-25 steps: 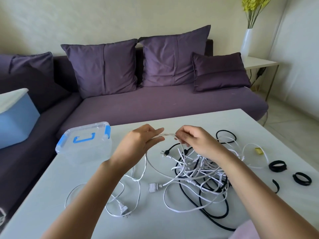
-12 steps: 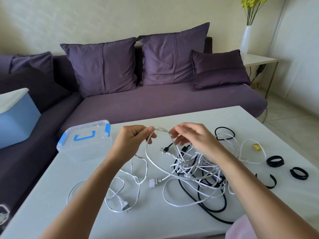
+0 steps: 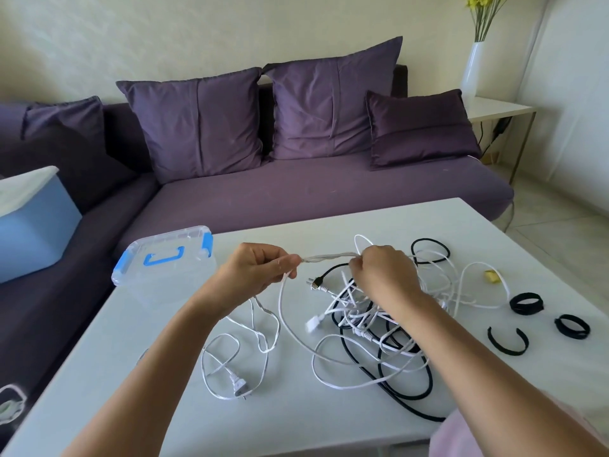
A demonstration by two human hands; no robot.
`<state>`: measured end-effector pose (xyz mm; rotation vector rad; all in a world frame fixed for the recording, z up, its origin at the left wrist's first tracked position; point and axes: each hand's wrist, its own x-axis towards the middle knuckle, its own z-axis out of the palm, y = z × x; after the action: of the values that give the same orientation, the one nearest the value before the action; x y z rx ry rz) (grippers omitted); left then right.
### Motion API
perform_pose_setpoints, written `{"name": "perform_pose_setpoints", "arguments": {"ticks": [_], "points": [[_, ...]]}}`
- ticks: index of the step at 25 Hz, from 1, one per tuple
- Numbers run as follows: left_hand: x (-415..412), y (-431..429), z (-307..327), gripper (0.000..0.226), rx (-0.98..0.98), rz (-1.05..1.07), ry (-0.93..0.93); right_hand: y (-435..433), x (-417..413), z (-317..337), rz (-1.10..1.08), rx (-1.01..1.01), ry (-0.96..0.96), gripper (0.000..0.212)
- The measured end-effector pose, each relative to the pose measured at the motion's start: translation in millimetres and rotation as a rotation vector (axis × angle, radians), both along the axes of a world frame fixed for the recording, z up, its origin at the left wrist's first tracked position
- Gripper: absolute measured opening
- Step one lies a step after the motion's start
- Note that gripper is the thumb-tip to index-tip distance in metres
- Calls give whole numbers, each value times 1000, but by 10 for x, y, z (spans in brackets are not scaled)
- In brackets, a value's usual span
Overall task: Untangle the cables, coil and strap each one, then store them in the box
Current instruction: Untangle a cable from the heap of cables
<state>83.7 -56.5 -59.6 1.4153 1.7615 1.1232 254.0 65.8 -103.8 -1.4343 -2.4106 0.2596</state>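
The left hand (image 3: 257, 275) and right hand (image 3: 384, 273) each hold a pinching grip on the white cable (image 3: 329, 257), so tugging apart could tighten the tangle (image 3: 372, 321).

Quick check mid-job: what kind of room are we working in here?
Most likely a home living room: a purple sofa with cushions sits behind the low white table, and a white vase of yellow flowers stands on a side table.

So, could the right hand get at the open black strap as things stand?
Probably yes: the strap lies on bare table right of the tangle, uncovered, but the right hand grips a white cable and must release it first.
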Motion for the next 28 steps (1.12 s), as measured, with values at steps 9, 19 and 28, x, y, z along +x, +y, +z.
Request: {"name": "perform_pose_setpoints", "arguments": {"ticks": [9, 19, 28], "points": [[-306, -153, -194, 32, -57, 250, 326, 445, 224, 57, -86, -586, 466, 59], [-293, -47, -232, 27, 53, 320, 321, 405, 319, 232, 83, -898, 766, 52], [-112, -105, -272, 21, -195, -20, 289, 520, 331, 247, 171, -183, 924, 15]]}}
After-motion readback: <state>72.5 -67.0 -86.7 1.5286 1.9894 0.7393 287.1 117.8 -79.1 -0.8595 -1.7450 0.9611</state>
